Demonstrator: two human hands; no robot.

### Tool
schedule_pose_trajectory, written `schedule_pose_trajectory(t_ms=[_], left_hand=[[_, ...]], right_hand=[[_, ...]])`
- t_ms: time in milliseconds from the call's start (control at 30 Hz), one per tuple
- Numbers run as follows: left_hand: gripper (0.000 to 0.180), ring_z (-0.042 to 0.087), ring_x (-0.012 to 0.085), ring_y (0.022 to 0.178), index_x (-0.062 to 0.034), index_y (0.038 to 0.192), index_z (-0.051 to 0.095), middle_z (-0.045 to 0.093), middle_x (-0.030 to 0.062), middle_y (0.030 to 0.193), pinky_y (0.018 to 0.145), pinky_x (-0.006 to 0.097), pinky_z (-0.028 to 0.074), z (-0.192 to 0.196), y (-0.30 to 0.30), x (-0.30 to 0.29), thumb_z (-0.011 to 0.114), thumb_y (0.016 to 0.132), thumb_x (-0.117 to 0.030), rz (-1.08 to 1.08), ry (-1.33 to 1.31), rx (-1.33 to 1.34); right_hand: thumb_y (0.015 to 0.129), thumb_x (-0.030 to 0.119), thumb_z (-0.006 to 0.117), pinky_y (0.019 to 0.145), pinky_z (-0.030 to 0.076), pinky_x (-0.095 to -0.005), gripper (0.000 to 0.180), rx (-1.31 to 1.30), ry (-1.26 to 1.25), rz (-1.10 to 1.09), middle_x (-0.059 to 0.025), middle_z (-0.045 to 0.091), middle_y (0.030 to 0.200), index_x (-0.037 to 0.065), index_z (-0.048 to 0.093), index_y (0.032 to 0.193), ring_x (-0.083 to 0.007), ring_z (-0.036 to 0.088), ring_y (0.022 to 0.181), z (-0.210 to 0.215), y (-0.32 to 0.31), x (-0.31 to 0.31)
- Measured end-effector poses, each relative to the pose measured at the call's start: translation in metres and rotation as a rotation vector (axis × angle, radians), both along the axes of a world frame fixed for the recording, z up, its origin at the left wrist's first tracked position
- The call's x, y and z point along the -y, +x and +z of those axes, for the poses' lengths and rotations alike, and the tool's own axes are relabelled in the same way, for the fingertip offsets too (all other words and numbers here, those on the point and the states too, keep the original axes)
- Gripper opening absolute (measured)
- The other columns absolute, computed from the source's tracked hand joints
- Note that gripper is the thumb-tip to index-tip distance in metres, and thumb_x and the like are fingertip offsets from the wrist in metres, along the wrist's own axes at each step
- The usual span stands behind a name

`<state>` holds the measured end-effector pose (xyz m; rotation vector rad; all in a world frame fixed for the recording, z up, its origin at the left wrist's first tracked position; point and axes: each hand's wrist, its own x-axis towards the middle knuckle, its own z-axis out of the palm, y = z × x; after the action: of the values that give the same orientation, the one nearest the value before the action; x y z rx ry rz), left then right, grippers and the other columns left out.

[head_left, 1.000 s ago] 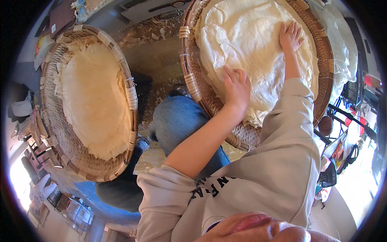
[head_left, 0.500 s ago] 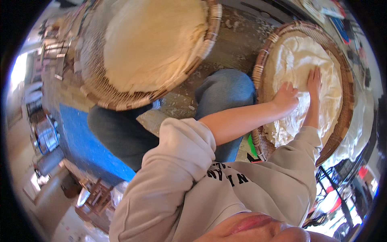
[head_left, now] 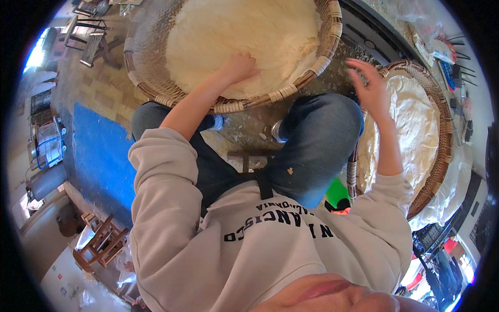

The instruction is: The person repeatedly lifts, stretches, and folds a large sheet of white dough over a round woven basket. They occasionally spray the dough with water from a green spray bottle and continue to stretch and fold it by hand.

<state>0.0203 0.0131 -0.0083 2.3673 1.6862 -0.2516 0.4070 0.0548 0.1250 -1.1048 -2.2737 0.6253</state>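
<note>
A round woven basket (head_left: pixel 156 96) at the top holds a stack of pale, thin round sheets (head_left: pixel 244 31). My left hand (head_left: pixel 236 67) rests on the near edge of that stack with its fingers curled under; whether it grips a sheet is hidden. A second woven basket (head_left: pixel 442 151) at the right holds a whitish wrinkled sheet (head_left: pixel 416 125). My right hand (head_left: pixel 369 86) hovers open, fingers spread, above that basket's near rim, touching nothing.
My knees in blue jeans (head_left: pixel 317 140) lie between the two baskets. A blue mat (head_left: pixel 101 151) covers the floor at the left. Small wooden stools (head_left: pixel 101 242) stand at the lower left, and metal racks (head_left: pixel 47 143) at the far left. A green object (head_left: pixel 338 192) sits under my right knee.
Both hands lay on the whitish sheet in the right basket. My left hand has moved over to the stack in the other basket, and my right hand has lifted off the sheet.
</note>
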Motion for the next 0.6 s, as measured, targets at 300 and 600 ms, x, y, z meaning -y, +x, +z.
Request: schedule_pose_trajectory(t_ms=[300, 600], left_hand=[[0.022, 0.065, 0.0367, 0.079, -0.0098, 0.099, 0.066, 0.067, 0.0173, 0.081, 0.072, 0.048, 0.05, -0.006, -0.036, -0.017, 0.052, 0.094, -0.027, 0.596, 0.298, 0.587], [0.017, 0.064, 0.0335, 0.069, -0.0122, 0.088, 0.069, 0.067, 0.0117, 0.075, 0.061, 0.043, 0.048, 0.031, -0.057, -0.035, 0.063, 0.089, -0.028, 0.767, 0.576, 0.836]], right_hand=[[0.092, 0.032, 0.056, 0.098, 0.045, -0.0428, 0.039, 0.576, -0.387, 0.423, -0.0171, 0.062, 0.124, 0.006, 0.063, 0.12, -0.034, 0.056, 0.117, -0.074, -0.212, 0.012], [0.09, 0.023, 0.058, 0.096, 0.044, -0.0442, 0.033, 0.196, 0.046, 0.183, -0.011, 0.062, 0.12, 0.013, 0.059, 0.121, -0.0308, 0.058, 0.112, -0.08, -0.235, -0.016]])
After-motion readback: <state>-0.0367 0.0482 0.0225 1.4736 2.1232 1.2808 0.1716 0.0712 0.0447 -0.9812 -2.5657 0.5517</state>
